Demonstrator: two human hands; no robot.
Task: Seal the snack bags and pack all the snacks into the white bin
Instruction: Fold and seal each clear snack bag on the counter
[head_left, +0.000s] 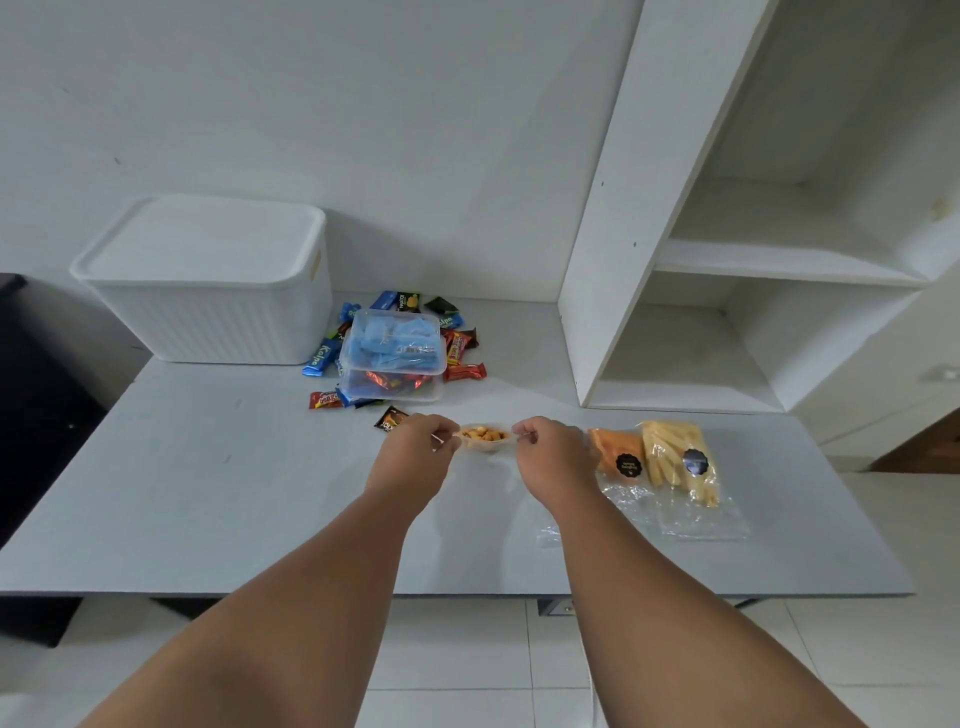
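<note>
A clear snack bag (484, 437) with small orange-yellow pieces stands upright at the middle of the table, its mouth open toward me. My left hand (420, 451) pinches the left side of its top edge, and my right hand (551, 453) pinches the right side. To the right lie an orange snack bag (619, 452) and a bag of pale yellow sticks (675, 460), both with dark round labels. The white bin (208, 306) stands at the back left with its lid on.
Two stacked clear boxes (397, 353) sit among several loose wrapped candy bars (462, 371) behind the hands. A white shelf unit (727, 260) rises at the back right. The grey table's front edge (208, 592) runs below my forearms.
</note>
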